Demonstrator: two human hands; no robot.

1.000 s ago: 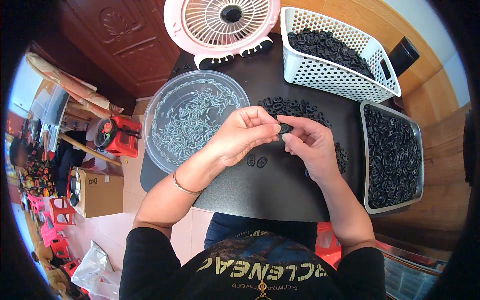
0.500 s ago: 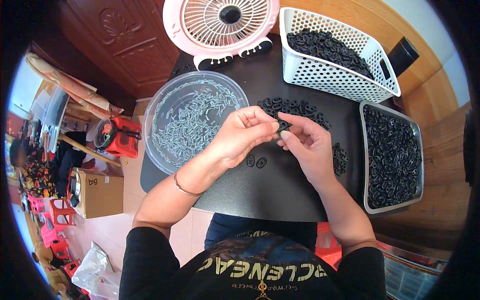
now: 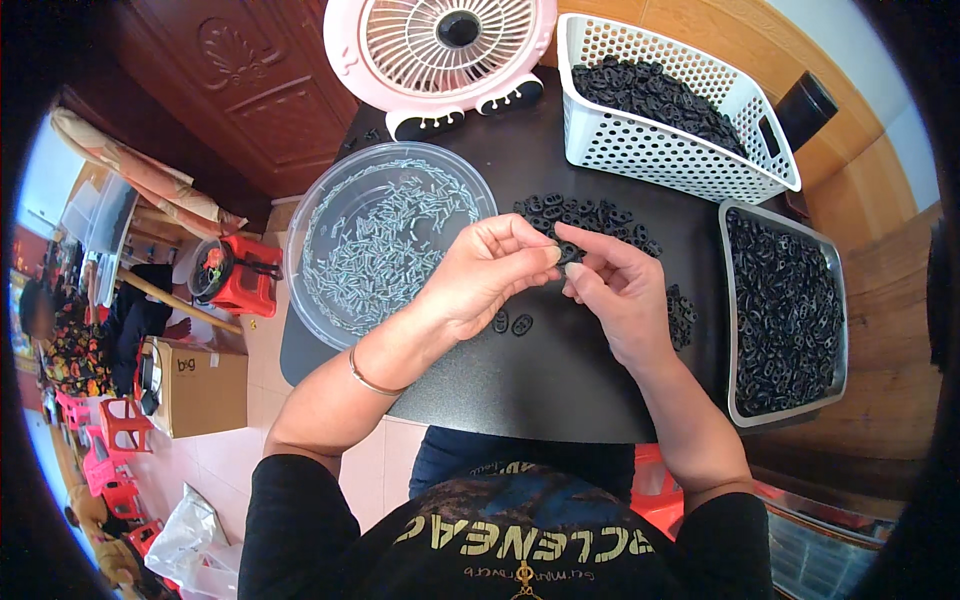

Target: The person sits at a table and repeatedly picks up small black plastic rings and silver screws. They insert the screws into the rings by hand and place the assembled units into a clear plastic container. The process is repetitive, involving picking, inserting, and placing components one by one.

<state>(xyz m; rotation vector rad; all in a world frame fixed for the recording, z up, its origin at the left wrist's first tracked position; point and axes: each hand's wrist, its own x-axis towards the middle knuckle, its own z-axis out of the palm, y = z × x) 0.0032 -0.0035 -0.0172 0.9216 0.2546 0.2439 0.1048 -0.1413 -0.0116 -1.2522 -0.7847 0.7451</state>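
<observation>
Over the dark table [image 3: 500,395], my two hands meet at a small black oval plastic piece with holes [image 3: 569,254]. My left hand [image 3: 488,272] pinches it from the left between thumb and forefinger. From the other side, the thumb and fingers of my right hand [image 3: 625,300] close on the same piece. The fingertips hide much of it; whether a screw sits in it I cannot tell. Two similar loose pieces lie below my hands, one of them an oval piece [image 3: 522,325]. A pile of black pieces [image 3: 575,211] spreads just beyond, and a smaller heap [image 3: 681,316] lies right of my right hand.
A round clear tub [image 3: 303,222] of small silvery screws stands at left. On the right is a metal-rimmed tray [image 3: 731,320] full of black pieces. A white perforated basket [image 3: 640,166] holds more at the back, beside a pink fan [image 3: 445,88]. Red stools [image 3: 250,292] stand on the floor.
My thumbs and fingertips have shifted slightly around the black piece. Both hands otherwise keep their place, and the things on the table have not moved.
</observation>
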